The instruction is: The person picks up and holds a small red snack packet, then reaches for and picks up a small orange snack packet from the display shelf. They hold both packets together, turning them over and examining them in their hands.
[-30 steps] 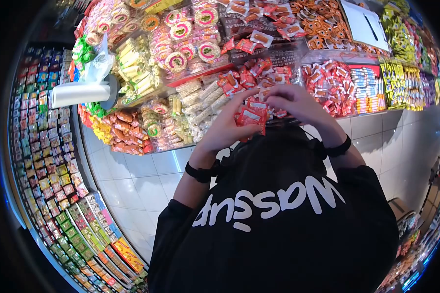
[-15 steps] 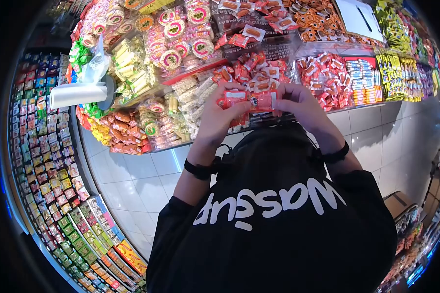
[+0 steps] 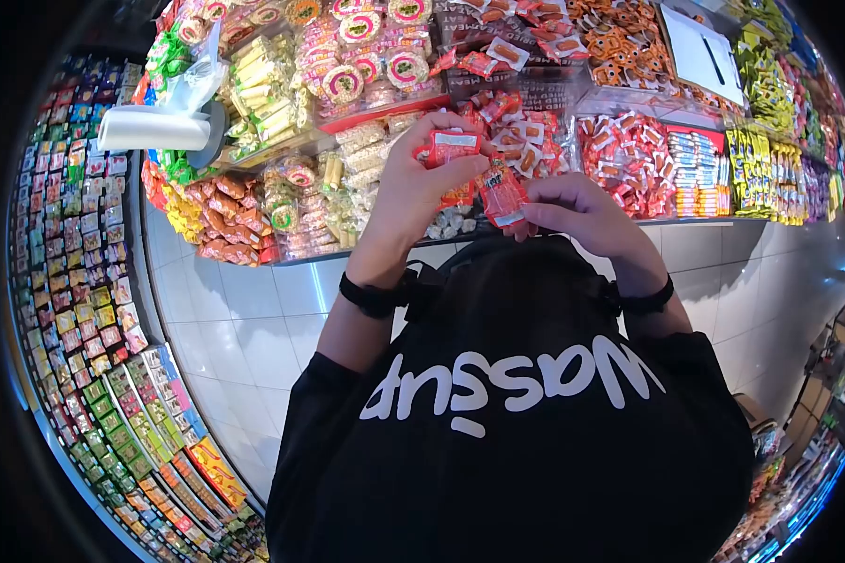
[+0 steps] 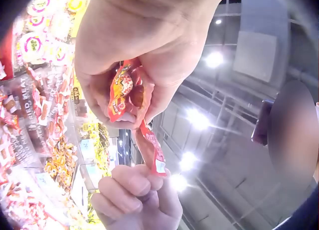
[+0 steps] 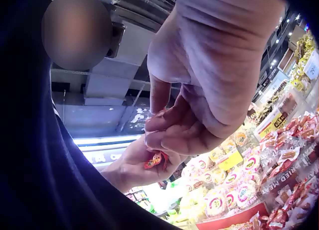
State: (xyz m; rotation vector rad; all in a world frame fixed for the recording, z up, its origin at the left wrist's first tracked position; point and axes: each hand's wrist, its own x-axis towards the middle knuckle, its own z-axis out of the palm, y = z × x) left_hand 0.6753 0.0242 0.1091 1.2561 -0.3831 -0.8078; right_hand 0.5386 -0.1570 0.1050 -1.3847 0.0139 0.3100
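My left hand grips a few small red snack packets over the front edge of the display. One packet with a white label lies along its fingers, and a yellow-printed one shows inside the curled palm in the left wrist view. Another red packet slants down between both hands. My right hand pinches its lower end between thumb and fingers; that packet's other end sits at the left thumb. In the right wrist view the right fingers hide most of it.
Just beyond the hands is a bin of red-wrapped meat snacks. Round wrapped cakes fill the bins to the left, near a plastic bag roll. A clipboard lies far right. Tiled floor runs below the counter.
Earlier, the right hand was over the left hand's packets. It then held a packet level alongside another; now it is lower and nearer the body, with that packet tilted downward.
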